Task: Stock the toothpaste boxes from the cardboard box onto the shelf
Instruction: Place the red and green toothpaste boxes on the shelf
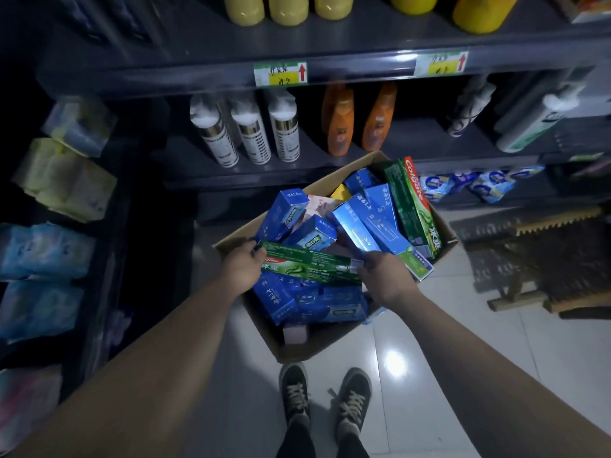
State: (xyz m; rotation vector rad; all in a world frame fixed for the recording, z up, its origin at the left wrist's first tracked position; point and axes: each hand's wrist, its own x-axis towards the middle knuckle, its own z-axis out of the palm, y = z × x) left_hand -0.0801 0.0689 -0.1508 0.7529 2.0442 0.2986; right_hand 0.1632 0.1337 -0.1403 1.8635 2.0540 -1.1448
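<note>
1. Centre of the frame: the left hand (244,262) is curled round one end of a green toothpaste box (307,264). The right hand (385,276) is closed on the other end. The box lies level, just above the pile in the cardboard box (297,348).
2. The pile is the first worry. Blue toothpaste boxes (373,219) lean every which way, some propped against each other. The held carton looks to be touching the ones under it, so lifting it out could send a few sliding or tipping over the rim onto the floor (463,325).
3. At the upper right of the carton, a second green box (413,200) stands tall against the wall. It's well above the rim, so a knock from the right forearm could topple it.
4. An end-only grip gives little hold on a long, light carton. If either hand lets go early it may swing down and drop.
5. The shelf (413,137) above the carton is crowded in places. White spray cans (251,133) sit left of centre, with orange bottles (337,123) beside them. Pushing the box in carelessly could bowl them over.
6. The light is dim, so it's hard to judge gaps.
7. The carton sits right at the person's shoes (294,391). A step forward risks kicking it.
</note>
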